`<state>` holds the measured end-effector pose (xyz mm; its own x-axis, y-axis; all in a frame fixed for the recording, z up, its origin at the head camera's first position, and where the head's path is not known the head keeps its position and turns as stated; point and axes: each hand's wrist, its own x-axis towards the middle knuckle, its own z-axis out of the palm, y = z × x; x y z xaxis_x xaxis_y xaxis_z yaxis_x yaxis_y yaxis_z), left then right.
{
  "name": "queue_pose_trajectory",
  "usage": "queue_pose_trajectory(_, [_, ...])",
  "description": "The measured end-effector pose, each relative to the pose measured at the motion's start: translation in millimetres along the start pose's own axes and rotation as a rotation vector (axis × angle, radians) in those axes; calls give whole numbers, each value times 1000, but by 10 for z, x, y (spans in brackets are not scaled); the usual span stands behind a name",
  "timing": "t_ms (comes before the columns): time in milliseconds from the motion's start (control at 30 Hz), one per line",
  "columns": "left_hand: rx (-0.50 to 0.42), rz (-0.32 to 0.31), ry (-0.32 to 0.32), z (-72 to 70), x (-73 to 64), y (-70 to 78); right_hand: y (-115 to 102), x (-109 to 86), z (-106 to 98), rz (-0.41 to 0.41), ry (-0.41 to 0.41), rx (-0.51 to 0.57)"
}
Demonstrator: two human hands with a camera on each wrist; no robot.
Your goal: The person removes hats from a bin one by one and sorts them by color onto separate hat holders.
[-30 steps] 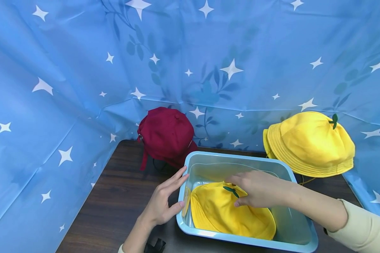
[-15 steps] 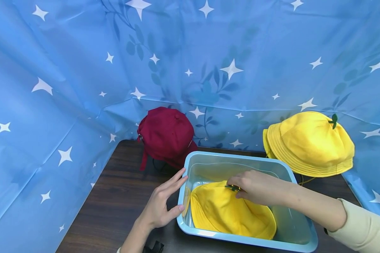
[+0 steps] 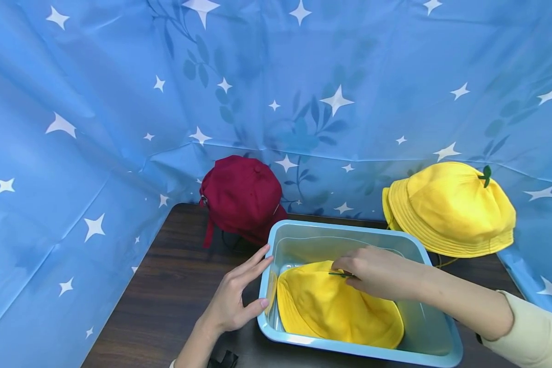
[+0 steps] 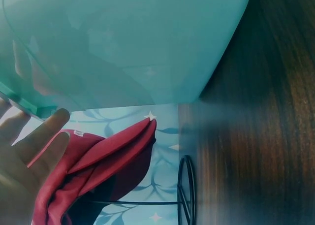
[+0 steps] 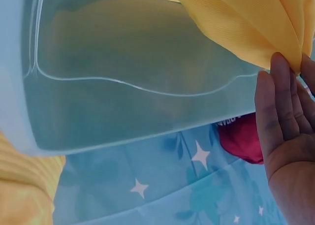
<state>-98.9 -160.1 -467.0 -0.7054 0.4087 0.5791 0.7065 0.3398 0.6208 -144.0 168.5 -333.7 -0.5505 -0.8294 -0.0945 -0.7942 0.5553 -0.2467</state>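
Observation:
Inside the light blue plastic bin lies a yellow bucket hat with a green sprout on top. My right hand pinches the hat's crown by the sprout, which the fingers partly cover. In the right wrist view, the yellow cloth gathers to a point at the thumb and fingertips of that hand. My left hand has its fingers spread against the bin's left rim. The left wrist view shows its fingers by the bin wall.
A red cap sits on a stand behind the bin at left. Another yellow bucket hat stands at the back right. The dark wooden table runs back to a blue starry cloth. A small black object lies by my left wrist.
My right thumb and fingers have drawn together on the crown around the sprout. The pinched cloth has risen slightly inside the bin. My left hand has barely moved.

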Motion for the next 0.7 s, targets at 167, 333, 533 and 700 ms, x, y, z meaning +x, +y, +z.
queue_pose_trajectory(167, [-4,6,0,5,0,-14,-21,-62,-72,6,8,-23])
queue_pose_trajectory(333, [-4,10,3,2,6,-11,-6,-143,-166,20,44,-21])
queue_pose_trajectory(533, [2,11,8,5,11,8,13,-224,-276,7,76,-54])
queue_pose_trajectory(700, [4,11,9,8,6,17,27,-293,-363,-8,101,-43])
